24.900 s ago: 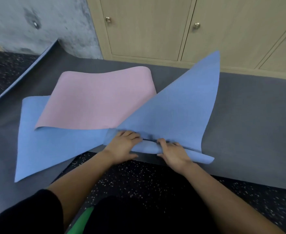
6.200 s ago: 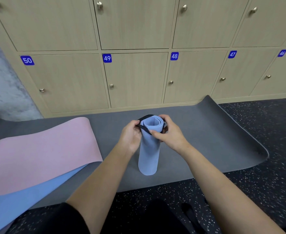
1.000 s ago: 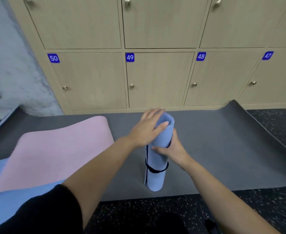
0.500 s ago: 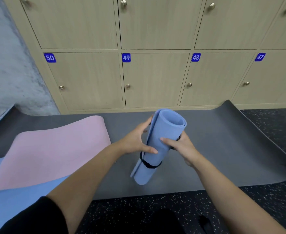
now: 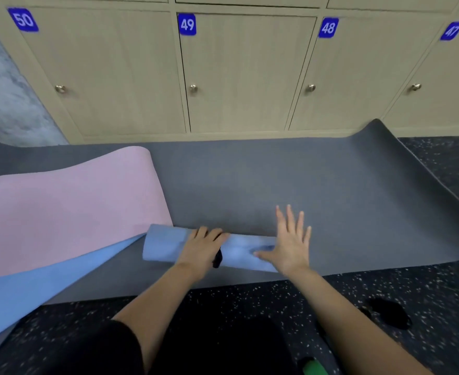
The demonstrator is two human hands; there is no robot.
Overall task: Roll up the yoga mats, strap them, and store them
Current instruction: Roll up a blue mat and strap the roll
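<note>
Where it was held tilted aloft moments ago, the strapped blue roll [image 5: 166, 243] is now laid along the near edge of the grey mat [image 5: 331, 190], gripped by the left hand [image 5: 201, 247]; the right hand [image 5: 290, 246] is spread open, empty. Storing is judged next.

The place looks like a gym locker area, because wooden lockers [image 5: 244, 74] numbered 47 to 50 stand behind a speckled black rubber floor [image 5: 252, 295] with yoga mats [image 5: 304, 185] spread on it.
</note>
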